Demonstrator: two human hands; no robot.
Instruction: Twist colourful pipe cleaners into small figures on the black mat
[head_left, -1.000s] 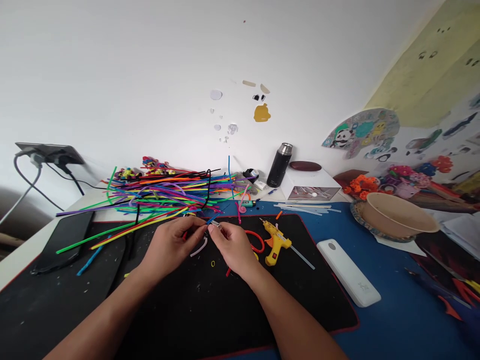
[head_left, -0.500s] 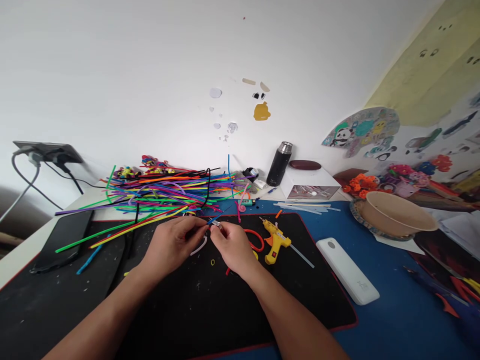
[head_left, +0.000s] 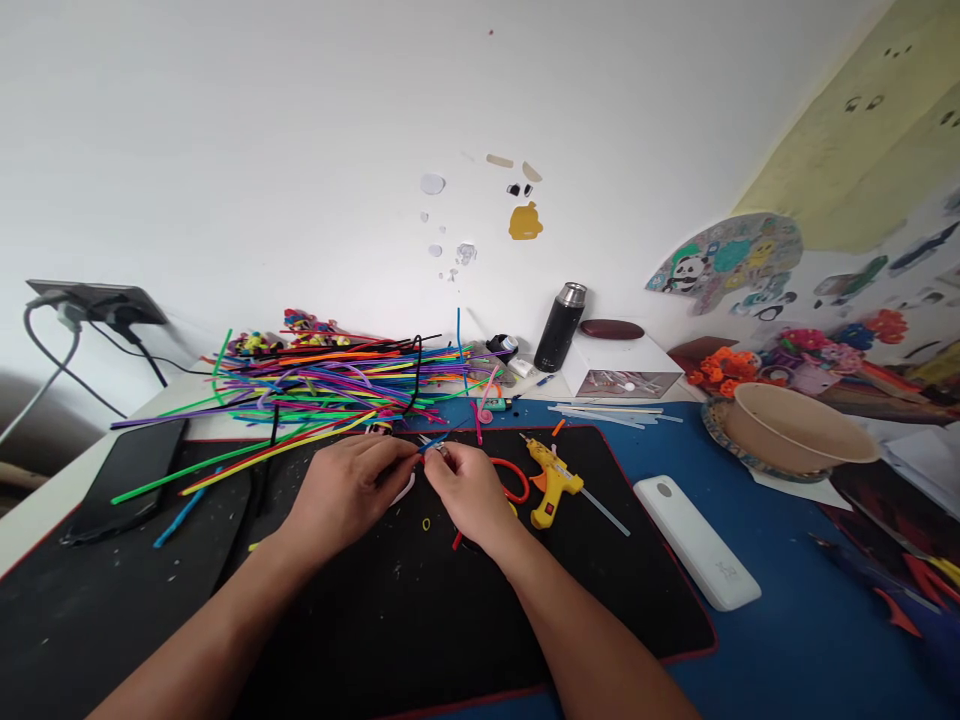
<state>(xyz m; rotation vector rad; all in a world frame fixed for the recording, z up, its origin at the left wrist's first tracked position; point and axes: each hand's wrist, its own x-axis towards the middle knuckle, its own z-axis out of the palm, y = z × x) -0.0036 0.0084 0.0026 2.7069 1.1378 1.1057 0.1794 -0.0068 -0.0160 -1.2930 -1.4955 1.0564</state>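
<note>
Head view: left hand (head_left: 352,492), right hand (head_left: 469,492) fingers pinched on small piece (head_left: 427,458) (possibly pipe cleaner).

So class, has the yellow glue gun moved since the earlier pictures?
No. The glue gun lies in the same spot on the black mat, just right of the right hand, with the white case beside it.

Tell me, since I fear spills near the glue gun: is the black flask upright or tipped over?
Upright. The black cylindrical flask with the silver cap stands on its base by the wall, cap uppermost, beside the white box.
</note>
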